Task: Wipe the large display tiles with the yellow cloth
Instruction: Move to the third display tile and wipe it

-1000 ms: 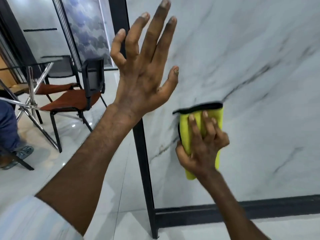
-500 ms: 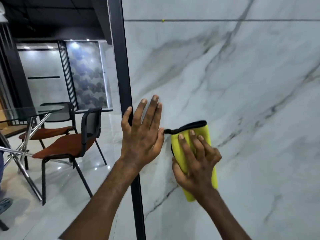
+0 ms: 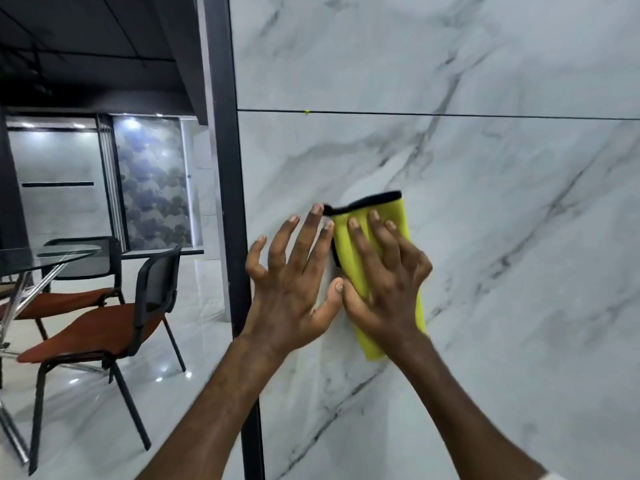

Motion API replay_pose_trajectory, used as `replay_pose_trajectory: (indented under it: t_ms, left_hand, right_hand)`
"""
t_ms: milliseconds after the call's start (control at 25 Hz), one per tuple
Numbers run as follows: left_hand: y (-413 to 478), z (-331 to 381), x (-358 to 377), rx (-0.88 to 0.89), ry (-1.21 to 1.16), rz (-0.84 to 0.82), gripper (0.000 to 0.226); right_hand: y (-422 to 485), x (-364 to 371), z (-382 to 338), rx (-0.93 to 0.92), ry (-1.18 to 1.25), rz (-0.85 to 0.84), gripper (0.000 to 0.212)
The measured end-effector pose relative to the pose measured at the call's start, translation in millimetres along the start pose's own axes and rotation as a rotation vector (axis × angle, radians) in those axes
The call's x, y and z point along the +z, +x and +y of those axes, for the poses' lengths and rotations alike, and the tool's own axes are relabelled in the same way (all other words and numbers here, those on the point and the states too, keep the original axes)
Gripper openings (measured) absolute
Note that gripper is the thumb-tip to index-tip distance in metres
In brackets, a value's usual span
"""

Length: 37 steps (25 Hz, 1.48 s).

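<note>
A large white marble display tile (image 3: 502, 237) with grey veins fills the right of the view; a thin dark joint separates it from another tile (image 3: 415, 46) above. A folded yellow cloth (image 3: 403, 220) with a black edge lies flat against the lower tile. My right hand (image 3: 388, 285) presses the cloth to the tile with fingers spread and straight. My left hand (image 3: 291, 285) is just left of it, fingers splayed, near the tile's left edge; its thumb touches my right hand. Whether the left palm touches the tile is unclear.
A black vertical frame post (image 3: 232, 202) borders the tiles on the left. Beyond it stand two black chairs with orange seats (image 3: 104, 323) and a glass table (image 3: 45, 258) on a glossy floor. More display panels (image 3: 152, 188) line the far wall.
The view has tilted up and the joint line sits lower in frame. My right hand has slid the cloth upward on the tile. My left hand lowered and closed in beside my right hand.
</note>
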<state>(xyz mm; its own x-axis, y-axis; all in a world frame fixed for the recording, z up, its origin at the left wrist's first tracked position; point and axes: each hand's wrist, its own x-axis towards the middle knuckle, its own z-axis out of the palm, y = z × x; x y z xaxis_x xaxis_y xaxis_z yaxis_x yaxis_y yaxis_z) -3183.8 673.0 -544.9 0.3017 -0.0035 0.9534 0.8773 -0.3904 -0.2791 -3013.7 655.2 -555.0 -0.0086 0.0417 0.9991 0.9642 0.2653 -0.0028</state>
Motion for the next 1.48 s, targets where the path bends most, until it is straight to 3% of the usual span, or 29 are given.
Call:
replay_pose_trajectory:
  t_ms: [160, 320, 400, 480, 560, 640, 800, 920, 1000, 1200, 1360, 1480]
  left_hand:
    - [-6, 1, 16, 0.147, 0.046, -0.053, 0.075]
    - [-7, -3, 19, 0.130, 0.026, -0.037, 0.075]
    - [-6, 0, 17, 0.124, 0.035, -0.028, 0.074]
    - [-13, 15, 16, 0.041, 0.002, -0.019, 0.070]
    - [-40, 44, 16, -0.051, -0.041, -0.054, 0.068]
    - [-82, 71, 20, -0.013, -0.039, -0.133, 0.071]
    - [-128, 82, 31, 0.091, 0.070, -0.268, 0.077]
    - [-132, 84, 33, 0.052, 0.078, -0.268, 0.078]
    - [-142, 97, 35, -0.012, 0.033, -0.291, 0.080]
    - [-178, 128, 40, -0.118, 0.026, -0.418, 0.094]
    - [-199, 130, 61, -0.066, 0.075, -0.293, 0.088]
    - [-202, 130, 68, -0.080, 0.079, -0.200, 0.081]
  right_hand:
    - [71, -11, 29, -0.052, -0.024, -0.014, 0.075]
    - [158, -15, 46, -0.042, -0.072, 0.018, 0.076]
    - [113, -13, 51, -0.072, -0.124, 0.055, 0.073]
    - [12, -10, 60, -0.030, -0.114, 0.039, 0.070]
    - [-114, -11, 67, 0.024, -0.108, -0.087, 0.071]
    - [-194, -20, 67, 0.022, -0.130, -0.156, 0.075]
    - [-142, -24, 75, -0.056, 0.036, -0.115, 0.070]
    - [-76, -22, 75, -0.045, 0.060, -0.038, 0.065]
    - [-77, -16, 74, -0.025, 0.075, -0.004, 0.064]
    - [-225, -19, 83, 0.026, 0.037, -0.168, 0.076]
    - [-378, -23, 86, -0.092, -0.047, -0.375, 0.075]
    - [-413, -24, 91, -0.087, -0.002, -0.422, 0.066]
